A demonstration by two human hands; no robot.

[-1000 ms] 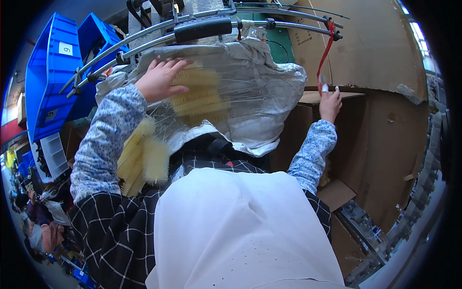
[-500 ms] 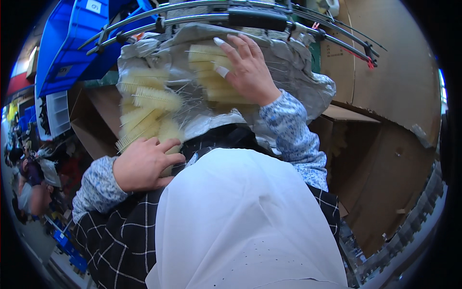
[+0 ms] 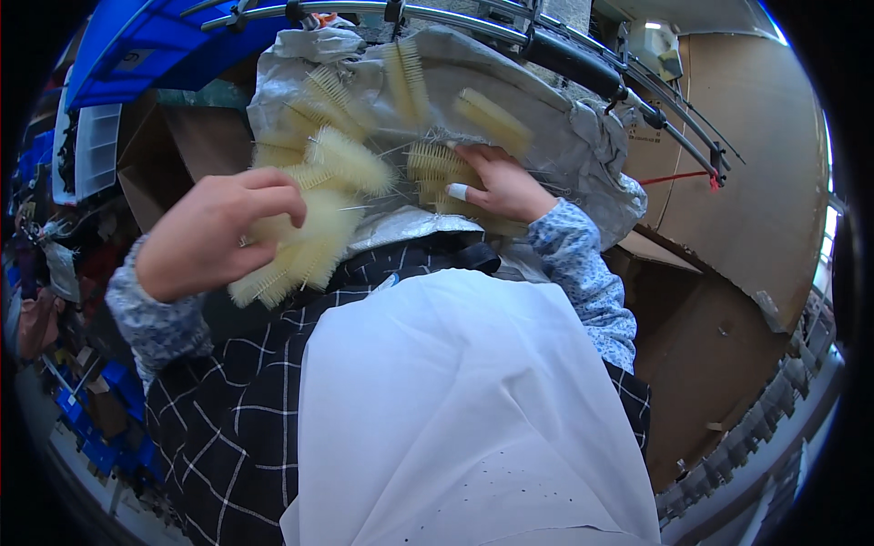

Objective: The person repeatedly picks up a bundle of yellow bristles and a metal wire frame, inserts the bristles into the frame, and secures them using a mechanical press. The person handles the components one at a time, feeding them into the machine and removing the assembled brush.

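Pale yellow bristle brushes with thin wire stems lie on a crumpled grey-white sheet before me. At the left, my left hand hovers beside a heap of brushes. Its fingers are bent, with a gap between thumb and forefinger and nothing visible between them. My right hand rests at a smaller bunch of brushes in the middle, thumb and fingers apart; white wrap shows on the thumb. Beyond it lie two single brushes, an upright one and a slanted one. The right fingertips are partly hidden among bristles.
The grey-white sheet is spread below a metal rail with a black sleeve. A blue bin stands at the far left, a clear plastic box below it. Large cardboard fills the right side.
My left hand has lifted off the near end of the left heap. My right hand has come nearer, and the middle bunch is spread, with two brushes lying apart. The view has shifted.
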